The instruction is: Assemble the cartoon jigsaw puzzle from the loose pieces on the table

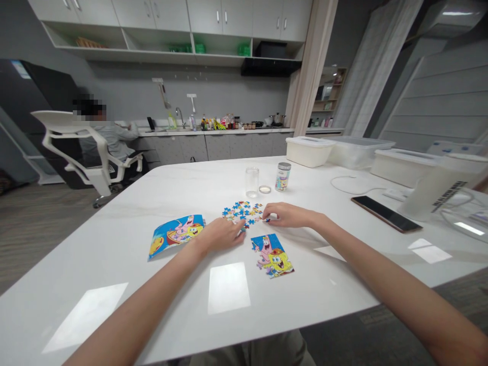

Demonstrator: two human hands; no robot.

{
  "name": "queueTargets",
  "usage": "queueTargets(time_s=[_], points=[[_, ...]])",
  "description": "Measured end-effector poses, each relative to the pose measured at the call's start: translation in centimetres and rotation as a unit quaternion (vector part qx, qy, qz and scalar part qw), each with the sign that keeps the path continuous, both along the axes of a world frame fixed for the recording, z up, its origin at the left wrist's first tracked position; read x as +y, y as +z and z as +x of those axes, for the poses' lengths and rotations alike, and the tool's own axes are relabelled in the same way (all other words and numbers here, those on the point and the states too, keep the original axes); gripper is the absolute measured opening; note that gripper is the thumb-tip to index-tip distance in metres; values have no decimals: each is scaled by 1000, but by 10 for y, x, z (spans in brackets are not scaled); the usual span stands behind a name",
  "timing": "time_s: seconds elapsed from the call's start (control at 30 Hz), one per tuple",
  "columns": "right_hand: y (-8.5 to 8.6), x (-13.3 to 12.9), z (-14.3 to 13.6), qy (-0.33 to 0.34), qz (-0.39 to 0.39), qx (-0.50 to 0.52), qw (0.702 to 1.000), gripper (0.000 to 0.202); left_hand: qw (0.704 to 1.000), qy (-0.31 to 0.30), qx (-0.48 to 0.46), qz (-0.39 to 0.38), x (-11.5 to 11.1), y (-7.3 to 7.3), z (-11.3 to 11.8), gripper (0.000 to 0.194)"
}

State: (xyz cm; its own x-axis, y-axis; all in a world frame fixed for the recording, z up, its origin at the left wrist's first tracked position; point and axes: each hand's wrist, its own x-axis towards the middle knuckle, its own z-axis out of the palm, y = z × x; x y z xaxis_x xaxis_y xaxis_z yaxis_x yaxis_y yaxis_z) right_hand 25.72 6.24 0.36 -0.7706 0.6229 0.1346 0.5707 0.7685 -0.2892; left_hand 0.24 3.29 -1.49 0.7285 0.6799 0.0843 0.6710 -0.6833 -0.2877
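A loose heap of blue and yellow jigsaw pieces [247, 207] lies in the middle of the white table. My left hand [223, 234] reaches its front edge, with a small bluish puzzle piece [243, 230] between thumb and forefinger. At the heap's right side, the bent fingers of my right hand [285, 214] pinch a dark blue puzzle piece [267, 220]. Nearer to me is a joined section of the puzzle [273, 255], showing a pink and a yellow cartoon figure; its left edge is uneven. A curved picture sheet [177, 234] with similar figures stands left of my left hand.
Behind the heap are a clear jar [252, 182], a metal lid ring [264, 189] and a printed canister [282, 177]. A phone [386, 213], a white cup [438, 185], cables and storage bins [309, 151] occupy the right. A person [114, 142] sits in an office chair at far left.
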Motion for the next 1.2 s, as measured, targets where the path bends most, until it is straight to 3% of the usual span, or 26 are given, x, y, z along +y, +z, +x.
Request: queueTargets(time_s=[0.33, 0.73, 1.03, 1.2], points=[[-5, -3, -7, 11, 5, 14, 1000, 29, 1000, 6, -5, -10, 0, 4, -2, 31], [-11, -2, -15, 2, -2, 35, 999, 17, 1000, -14, 9, -21, 2, 6, -8, 37], [-15, -1, -16, 39, 18, 40, 998, 17, 999, 32, 15, -8, 14, 13, -26, 30], [-12, -3, -14, 28, 10, 38, 999, 12, 1000, 21, 10, -13, 11, 15, -25, 29]])
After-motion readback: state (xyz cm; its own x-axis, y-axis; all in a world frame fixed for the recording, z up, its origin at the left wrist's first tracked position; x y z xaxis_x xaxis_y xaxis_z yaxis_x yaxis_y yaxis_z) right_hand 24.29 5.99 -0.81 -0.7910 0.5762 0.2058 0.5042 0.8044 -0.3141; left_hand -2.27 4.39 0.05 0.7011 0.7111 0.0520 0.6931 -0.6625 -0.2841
